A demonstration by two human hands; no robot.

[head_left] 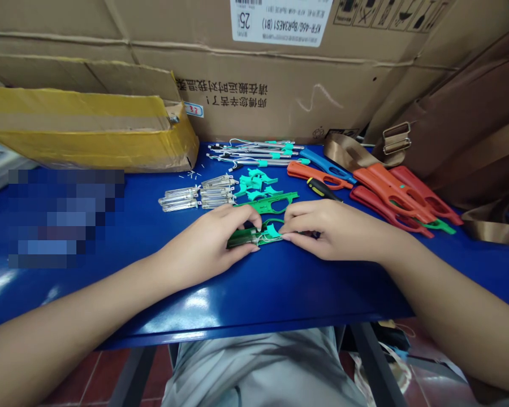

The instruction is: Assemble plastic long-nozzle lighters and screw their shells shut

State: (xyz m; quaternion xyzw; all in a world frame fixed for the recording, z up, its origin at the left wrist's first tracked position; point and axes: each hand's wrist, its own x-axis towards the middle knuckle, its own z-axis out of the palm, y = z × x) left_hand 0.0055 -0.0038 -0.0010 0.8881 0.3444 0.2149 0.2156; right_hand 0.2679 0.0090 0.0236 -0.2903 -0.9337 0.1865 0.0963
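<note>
Screwdriver [322, 189], apparently, lies behind right hand [335, 227].

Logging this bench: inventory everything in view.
Table: one, blue, centre
Carton: one, brown, rear
Taped box: one, yellow, back left
Wired rods: several, silver, back centre
Pins: several, pale, near box
Tubes: several, clear, left-centre
Clips: several, teal, centre
Shell: one, green, centre
Handles: several, multicoloured, right
Screwdriver: one, black-yellow, beside handles
Strap: some, brown, right
Assembly: one, green, front centre
Tiles: several, red, below
Clothing: some, grey, lap
Left hand: one, bare, on assembly
Right hand: one, bare, at assembly
</note>
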